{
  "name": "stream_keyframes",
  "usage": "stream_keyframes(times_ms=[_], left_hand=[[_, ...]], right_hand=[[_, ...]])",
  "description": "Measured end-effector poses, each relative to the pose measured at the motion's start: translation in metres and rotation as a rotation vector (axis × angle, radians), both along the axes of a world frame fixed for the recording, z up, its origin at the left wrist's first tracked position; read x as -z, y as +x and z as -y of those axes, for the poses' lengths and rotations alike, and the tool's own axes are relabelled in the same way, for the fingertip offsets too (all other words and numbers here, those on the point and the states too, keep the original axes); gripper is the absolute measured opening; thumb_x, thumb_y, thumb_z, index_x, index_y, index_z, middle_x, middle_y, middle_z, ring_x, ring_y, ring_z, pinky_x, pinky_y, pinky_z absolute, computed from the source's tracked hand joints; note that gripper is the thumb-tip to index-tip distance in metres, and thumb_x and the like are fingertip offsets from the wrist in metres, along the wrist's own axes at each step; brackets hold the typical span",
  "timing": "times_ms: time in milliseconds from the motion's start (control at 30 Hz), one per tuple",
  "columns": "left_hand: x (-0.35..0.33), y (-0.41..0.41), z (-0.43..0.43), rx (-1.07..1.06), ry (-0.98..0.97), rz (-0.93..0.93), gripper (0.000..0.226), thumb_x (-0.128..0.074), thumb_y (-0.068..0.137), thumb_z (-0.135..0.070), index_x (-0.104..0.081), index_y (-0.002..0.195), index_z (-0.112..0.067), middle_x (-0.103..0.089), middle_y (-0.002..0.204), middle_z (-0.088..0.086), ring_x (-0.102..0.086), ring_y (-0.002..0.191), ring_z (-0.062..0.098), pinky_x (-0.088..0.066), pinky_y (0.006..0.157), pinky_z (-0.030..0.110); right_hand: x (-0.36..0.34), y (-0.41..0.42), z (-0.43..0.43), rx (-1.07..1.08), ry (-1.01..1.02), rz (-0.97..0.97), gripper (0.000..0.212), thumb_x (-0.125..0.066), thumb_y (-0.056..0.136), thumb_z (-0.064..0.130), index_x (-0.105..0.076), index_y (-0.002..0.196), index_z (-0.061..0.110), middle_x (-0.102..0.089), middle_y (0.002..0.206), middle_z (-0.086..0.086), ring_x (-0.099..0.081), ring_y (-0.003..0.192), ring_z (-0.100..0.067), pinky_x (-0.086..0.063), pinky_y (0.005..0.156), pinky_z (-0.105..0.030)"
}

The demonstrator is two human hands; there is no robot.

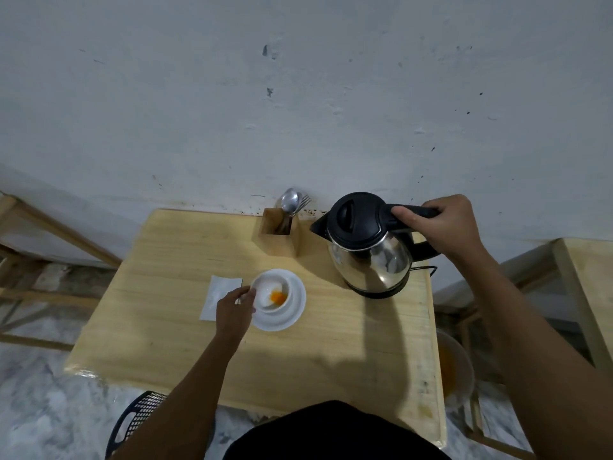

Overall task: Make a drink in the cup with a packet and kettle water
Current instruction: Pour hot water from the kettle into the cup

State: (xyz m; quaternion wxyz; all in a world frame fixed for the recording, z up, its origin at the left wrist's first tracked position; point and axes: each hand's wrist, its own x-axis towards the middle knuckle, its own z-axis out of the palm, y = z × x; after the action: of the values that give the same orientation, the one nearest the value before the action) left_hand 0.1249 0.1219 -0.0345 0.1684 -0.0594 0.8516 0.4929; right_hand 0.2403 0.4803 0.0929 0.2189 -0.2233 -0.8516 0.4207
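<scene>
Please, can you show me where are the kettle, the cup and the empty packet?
kettle [371, 257], head view, on its shiny steel body.
cup [270, 287], head view, on its white inner wall.
packet [220, 293], head view, on its flat middle.

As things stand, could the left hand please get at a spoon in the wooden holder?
Probably yes. The left hand rests at the cup, and bare table lies between it and the wooden holder. The spoon handles stand clear of the kettle, which the right hand grips.
</scene>
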Motion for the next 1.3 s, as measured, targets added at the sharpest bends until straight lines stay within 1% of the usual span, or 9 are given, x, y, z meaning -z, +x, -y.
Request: stream_keyframes(times_ms=[200,300,400,500,633,767,967,1167,1300], left_hand=[[0.001,-0.002,0.004,0.055,0.043,0.010,0.015,-0.052,0.095,-0.022,-0.066,0.092,-0.016,-0.063,0.073,0.006,-0.061,0.071,0.023,-0.049,0.076,0.037],[0.006,-0.006,0.010,0.079,0.058,0.014,0.022,-0.052,0.095,-0.023,-0.066,0.106,-0.010,-0.065,0.091,0.013,-0.062,0.077,0.024,-0.049,0.076,0.035],[0.010,-0.007,0.013,0.091,0.084,0.022,0.019,-0.053,0.095,-0.023,-0.066,0.104,-0.012,-0.063,0.097,0.016,-0.062,0.081,0.025,-0.049,0.077,0.035],[0.011,-0.010,0.014,0.116,0.094,0.018,0.013,-0.054,0.094,-0.022,-0.066,0.097,-0.016,-0.064,0.094,0.017,-0.062,0.083,0.028,-0.050,0.082,0.039],[0.014,-0.016,0.017,0.153,0.059,0.004,0.022,-0.054,0.094,-0.024,-0.068,0.103,-0.009,-0.067,0.095,0.020,-0.065,0.089,0.034,-0.051,0.085,0.042],[0.012,-0.017,0.017,0.187,0.056,-0.003,0.023,-0.053,0.094,-0.021,-0.068,0.105,-0.007,-0.063,0.091,0.012,-0.064,0.091,0.036,-0.051,0.086,0.043],[0.015,-0.020,0.019,0.214,0.044,-0.014,0.024,-0.054,0.094,-0.022,-0.069,0.102,-0.005,-0.067,0.096,0.018,-0.064,0.092,0.034,-0.048,0.079,0.035],[0.015,-0.020,0.018,0.222,0.065,-0.019,0.023,-0.053,0.094,-0.022,-0.069,0.097,-0.006,-0.063,0.087,0.008,-0.065,0.089,0.035,-0.051,0.081,0.041],[0.015,-0.020,0.019,0.215,0.080,-0.022,0.023,-0.052,0.095,-0.020,-0.069,0.098,-0.005,-0.062,0.091,0.007,-0.063,0.091,0.031,-0.047,0.079,0.034]], right_hand=[[-0.018,-0.005,0.037,-0.040,0.047,0.150,0.080,-0.068,0.056,0.077,-0.043,0.041,0.002,-0.029,0.037,0.002,-0.033,0.037,-0.016,-0.029,0.047,-0.029],[-0.031,-0.009,0.060,-0.071,0.110,0.237,0.073,-0.063,0.055,0.079,-0.035,0.040,0.013,-0.024,0.036,0.006,-0.029,0.037,-0.015,-0.025,0.046,-0.027],[-0.039,-0.017,0.078,-0.086,0.202,0.346,0.075,-0.065,0.059,0.078,-0.030,0.043,0.014,-0.023,0.039,0.003,-0.029,0.040,-0.017,-0.024,0.047,-0.028],[-0.041,-0.022,0.091,-0.083,0.268,0.435,0.078,-0.061,0.058,0.084,-0.028,0.044,0.015,-0.025,0.040,0.002,-0.032,0.041,-0.017,-0.025,0.046,-0.029],[-0.045,-0.028,0.105,-0.064,0.326,0.514,0.079,-0.059,0.057,0.087,-0.034,0.048,0.013,-0.032,0.043,0.000,-0.039,0.042,-0.018,-0.031,0.048,-0.029],[-0.054,-0.033,0.121,-0.075,0.419,0.585,0.077,-0.059,0.062,0.085,-0.033,0.045,0.014,-0.032,0.041,0.002,-0.038,0.041,-0.017,-0.028,0.047,-0.026],[-0.065,-0.041,0.133,-0.078,0.509,0.676,0.077,-0.057,0.062,0.086,-0.034,0.047,0.014,-0.036,0.044,0.002,-0.041,0.045,-0.018,-0.028,0.048,-0.026],[-0.073,-0.044,0.139,-0.063,0.552,0.710,0.077,-0.058,0.061,0.086,-0.036,0.048,0.013,-0.037,0.045,0.002,-0.042,0.044,-0.017,-0.028,0.048,-0.025],[-0.078,-0.044,0.141,-0.056,0.570,0.715,0.078,-0.057,0.061,0.087,-0.035,0.047,0.014,-0.036,0.044,0.002,-0.042,0.044,-0.018,-0.029,0.048,-0.025]])
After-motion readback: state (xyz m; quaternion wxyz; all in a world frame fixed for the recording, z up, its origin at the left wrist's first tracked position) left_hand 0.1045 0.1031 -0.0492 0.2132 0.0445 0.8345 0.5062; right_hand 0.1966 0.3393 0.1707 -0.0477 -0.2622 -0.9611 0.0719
